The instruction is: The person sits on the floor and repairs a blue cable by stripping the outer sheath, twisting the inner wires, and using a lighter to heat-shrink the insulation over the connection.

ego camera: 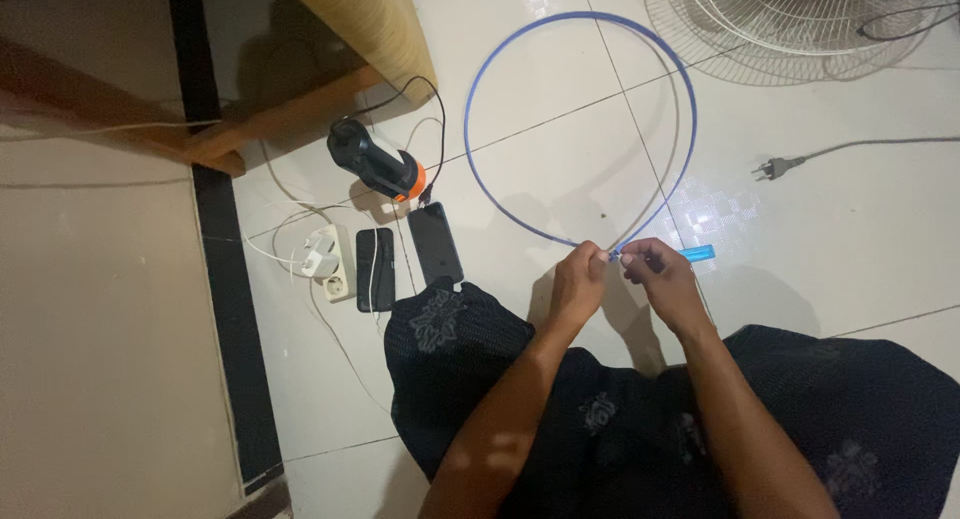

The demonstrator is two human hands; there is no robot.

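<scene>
Dark patterned cloth (640, 429) covers the person's lap at the bottom of the view, and both forearms reach out over it to the white tiled floor (860, 249). Just past the knees, the left hand (578, 284) and the right hand (662, 279) meet, fingertips almost touching, at the near point of a blue ring (480, 99), a thin hoop lying flat on the tiles. Each grip is narrow, pinched shut on the ring where its two ends come together; the rest of the loop curves away from the hands towards the top of the view. A short bright blue piece (697, 252) sticks out to the right from under the right hand, though how it joins the ring cannot be told. Left of the left hand, two dark phones (435, 244) lie side by side near a white power strip (330, 262) with white cables, and beyond them rests a black and orange flashlight (375, 164) beside a wooden furniture leg (290, 119). To the right, well apart from the ring, lies a grey plug (778, 167) on its cord, and a white fan grille (790, 24) sits at the upper edge.
</scene>
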